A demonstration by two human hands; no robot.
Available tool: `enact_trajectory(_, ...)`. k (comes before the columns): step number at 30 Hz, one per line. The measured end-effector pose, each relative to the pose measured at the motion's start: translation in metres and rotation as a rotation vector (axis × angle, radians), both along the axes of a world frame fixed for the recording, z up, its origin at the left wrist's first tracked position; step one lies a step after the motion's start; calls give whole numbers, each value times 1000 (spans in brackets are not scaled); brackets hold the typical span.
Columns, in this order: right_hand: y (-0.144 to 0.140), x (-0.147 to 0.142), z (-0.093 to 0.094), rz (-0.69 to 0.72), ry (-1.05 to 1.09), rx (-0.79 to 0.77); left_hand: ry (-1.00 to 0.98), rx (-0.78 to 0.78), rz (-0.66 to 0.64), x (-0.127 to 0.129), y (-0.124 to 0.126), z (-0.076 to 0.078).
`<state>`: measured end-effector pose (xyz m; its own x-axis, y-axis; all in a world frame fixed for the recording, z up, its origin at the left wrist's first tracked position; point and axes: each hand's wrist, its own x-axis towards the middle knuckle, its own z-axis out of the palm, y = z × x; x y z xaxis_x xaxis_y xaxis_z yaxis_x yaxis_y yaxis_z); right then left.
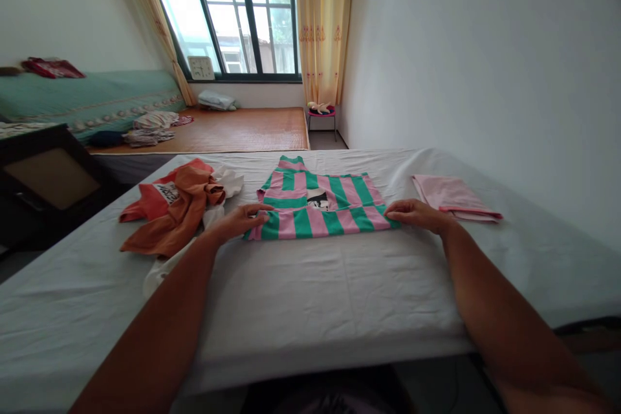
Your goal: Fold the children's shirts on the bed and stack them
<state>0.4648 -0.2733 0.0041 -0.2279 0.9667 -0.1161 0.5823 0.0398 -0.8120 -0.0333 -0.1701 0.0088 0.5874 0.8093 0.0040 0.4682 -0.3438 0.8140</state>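
Lying flat, neck pointing away, the striped shirt (pixel 320 204) has both near corners seemingly pinched by left hand (pixel 242 218) and right hand (pixel 412 212).

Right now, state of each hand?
Left hand: fingers curled onto the near left corner of the striped garment; a true grip cannot be told.
Right hand: same at the near right corner.

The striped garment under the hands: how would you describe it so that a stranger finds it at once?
On the white bed, look at the middle, between the orange clothes and the folded pink cloth. The striped garment lies flat there, with the left hand and right hand on its near corners. Only it has pink and green stripes, with a small dark picture in the centre.
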Motion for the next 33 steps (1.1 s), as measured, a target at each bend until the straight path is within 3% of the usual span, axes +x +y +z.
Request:
enact_trajectory(5, -4, 1, 3, 110, -32, -136, 49, 5, -51, 0, -3, 4)
enact_trajectory(8, -4, 8, 3, 83, -87, -149, 105, 11, 26, -5, -3, 4)
enact_trajectory(10, -1, 10, 0, -65, -130, -24, 189, 122, 146, -6, -2, 3)
enact_trajectory(12, 4, 7, -3, -264, -194, 191, 278, 329, 283, -1, -1, 1)
enact_trajectory(14, 9, -3, -7, -369, -243, 377, 315, 536, 356, 11, -3, -2)
enact_trajectory(17, 13, -27, -12, -273, -227, 472, 329, 677, 238, 33, -7, -11)
enact_trajectory(20, 14, -47, -17, -57, -220, 430, 481, 619, 47, 49, -12, -25)
enact_trajectory(23, 14, -52, -21, 57, -258, 360, 610, 539, -14, 53, -16, -36)
enact_trajectory(28, 20, -37, -30, -36, -353, 378, 630, 502, -3, 48, -16, -37)
enact_trajectory(33, 27, -20, -41, -281, -465, 403, 621, 513, 23, 49, -16, -38)
